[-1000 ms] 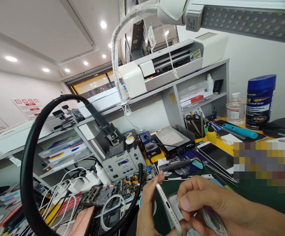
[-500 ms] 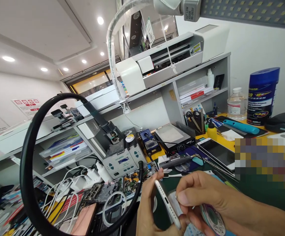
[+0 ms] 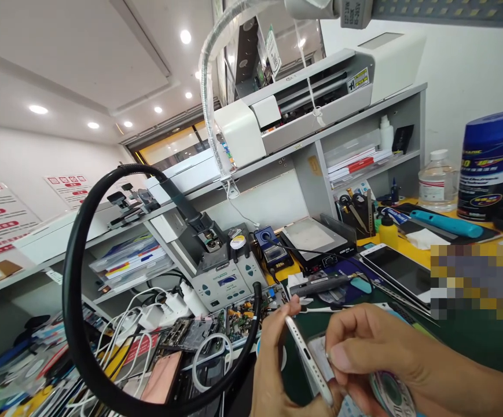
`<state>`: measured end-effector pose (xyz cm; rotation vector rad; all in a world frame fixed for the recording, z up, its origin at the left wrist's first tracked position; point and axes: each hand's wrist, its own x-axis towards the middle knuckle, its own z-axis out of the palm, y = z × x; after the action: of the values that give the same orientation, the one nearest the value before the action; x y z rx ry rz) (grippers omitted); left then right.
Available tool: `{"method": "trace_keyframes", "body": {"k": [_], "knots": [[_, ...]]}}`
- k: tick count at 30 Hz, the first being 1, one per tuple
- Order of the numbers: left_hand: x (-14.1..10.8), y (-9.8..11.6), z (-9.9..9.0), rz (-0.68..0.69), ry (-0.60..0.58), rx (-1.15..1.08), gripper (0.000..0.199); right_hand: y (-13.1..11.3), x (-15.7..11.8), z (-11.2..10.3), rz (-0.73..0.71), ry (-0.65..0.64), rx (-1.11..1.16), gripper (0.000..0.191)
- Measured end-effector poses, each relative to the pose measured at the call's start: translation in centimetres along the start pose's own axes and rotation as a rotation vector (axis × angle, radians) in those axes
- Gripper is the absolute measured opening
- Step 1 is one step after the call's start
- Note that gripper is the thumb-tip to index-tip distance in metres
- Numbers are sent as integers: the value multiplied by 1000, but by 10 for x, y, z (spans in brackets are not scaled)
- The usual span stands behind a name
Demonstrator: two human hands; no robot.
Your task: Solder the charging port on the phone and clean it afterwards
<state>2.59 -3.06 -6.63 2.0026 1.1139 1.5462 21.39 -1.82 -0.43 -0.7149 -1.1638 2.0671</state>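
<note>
A white phone [image 3: 309, 362] is held on edge in my left hand [image 3: 272, 370], its bottom edge with the port and speaker holes turned toward the camera. My right hand [image 3: 373, 347] is close beside it on the right, thumb and forefinger pinched together on something too small to make out. A small pale clear packet [image 3: 320, 353] shows between the phone and my right fingers. Under my right hand there is a round spool [image 3: 392, 394], partly covered by the palm and fingers.
A black hose [image 3: 71, 289] loops at the left over cables and phone parts. Behind the hands stand a grey rework station [image 3: 225, 284], a black device [image 3: 320, 243] and a white phone with dark screen [image 3: 394, 269]. A blue canister [image 3: 489, 168] is at the right.
The whole view has shifted, so the hands and bench appear farther right. Both hands keep nearly the same pose around the phone.
</note>
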Motion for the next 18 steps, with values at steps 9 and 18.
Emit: {"method": "trace_keyframes", "body": {"k": [9, 18], "knots": [[3, 11, 4, -8, 36, -3, 77, -2, -1, -1, -18, -77, 15, 17], [0, 9, 1, 18, 58, 139, 53, -4, 5, -11, -113, 63, -259, 22]]}}
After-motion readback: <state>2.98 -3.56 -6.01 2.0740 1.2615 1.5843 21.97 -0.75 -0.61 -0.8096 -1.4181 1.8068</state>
